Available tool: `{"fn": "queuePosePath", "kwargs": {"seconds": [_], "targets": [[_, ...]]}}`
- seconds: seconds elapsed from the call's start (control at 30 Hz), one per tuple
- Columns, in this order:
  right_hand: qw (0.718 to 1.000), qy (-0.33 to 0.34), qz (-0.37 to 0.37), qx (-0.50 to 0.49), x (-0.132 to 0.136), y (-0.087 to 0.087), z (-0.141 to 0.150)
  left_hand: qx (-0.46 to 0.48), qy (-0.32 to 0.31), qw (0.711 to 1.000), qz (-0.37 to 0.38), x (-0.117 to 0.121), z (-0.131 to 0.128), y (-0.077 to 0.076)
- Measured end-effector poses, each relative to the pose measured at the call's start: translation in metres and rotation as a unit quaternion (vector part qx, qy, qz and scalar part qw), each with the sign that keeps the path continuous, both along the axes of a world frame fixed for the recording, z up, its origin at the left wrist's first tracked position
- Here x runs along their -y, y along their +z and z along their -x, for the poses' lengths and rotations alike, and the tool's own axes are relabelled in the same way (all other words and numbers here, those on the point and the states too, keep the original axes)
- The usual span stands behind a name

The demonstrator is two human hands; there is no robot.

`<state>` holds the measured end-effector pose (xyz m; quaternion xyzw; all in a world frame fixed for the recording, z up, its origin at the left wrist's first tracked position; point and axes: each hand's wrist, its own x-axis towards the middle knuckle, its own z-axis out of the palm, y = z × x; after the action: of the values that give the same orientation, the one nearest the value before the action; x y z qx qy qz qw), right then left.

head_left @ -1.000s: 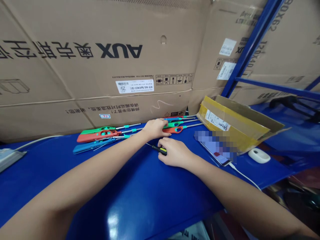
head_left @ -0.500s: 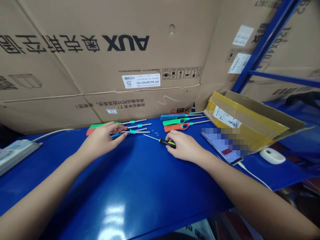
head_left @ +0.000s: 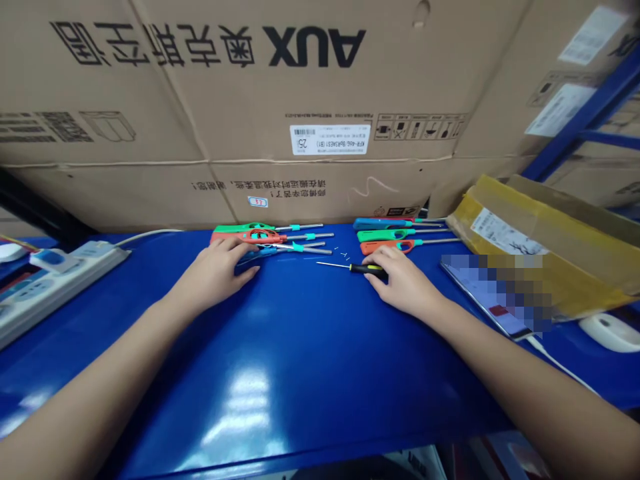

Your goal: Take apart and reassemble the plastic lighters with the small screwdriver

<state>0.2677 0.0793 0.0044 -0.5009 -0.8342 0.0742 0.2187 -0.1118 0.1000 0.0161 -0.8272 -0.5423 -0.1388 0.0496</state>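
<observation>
My left hand (head_left: 215, 273) is at the left group of lighters, fingers curled over the handle end of a blue long-nosed lighter (head_left: 265, 253), which shows between thumb and forefinger. The palm hides part of that handle. Behind it lie a red lighter (head_left: 245, 237) and a green lighter (head_left: 240, 229), their metal nozzles pointing right. Two front nozzles cross at a slight angle. My right hand (head_left: 407, 280) is closed around the black and yellow handle of a screwdriver (head_left: 363, 268), its thin shaft pointing left just above the table. Several tiny screws (head_left: 344, 255) lie behind the shaft.
Behind my right hand are an orange lighter (head_left: 385, 247), a green lighter (head_left: 383, 235) and a blue lighter (head_left: 380, 224). A phone (head_left: 475, 293), yellow-taped carton (head_left: 560, 273) and white mouse (head_left: 610, 331) stand right. A power strip (head_left: 65, 287) lies left; cardboard (head_left: 225, 133) walls the back.
The view has swung left, so everything appears further right. My left hand has come lower onto the front lighters, and a front nozzle has changed angle. My right hand keeps the screwdriver.
</observation>
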Motion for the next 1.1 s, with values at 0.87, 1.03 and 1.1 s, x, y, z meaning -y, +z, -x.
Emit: {"fn": "queuePosePath", "kwargs": {"seconds": [0.87,1.03,1.1], "targets": [[1.000,0.005,0.007,-0.015,0.000,-0.002,-0.002,0.084,0.039,0.996,-0.010,-0.008,0.017,0.007],[1.000,0.000,0.007,-0.009,0.001,-0.001,-0.002,0.113,0.028,0.993,0.013,-0.008,0.021,0.009],[1.000,-0.002,0.008,-0.007,0.001,0.000,-0.003,0.118,0.033,0.992,0.018,-0.008,0.021,0.008]]}}
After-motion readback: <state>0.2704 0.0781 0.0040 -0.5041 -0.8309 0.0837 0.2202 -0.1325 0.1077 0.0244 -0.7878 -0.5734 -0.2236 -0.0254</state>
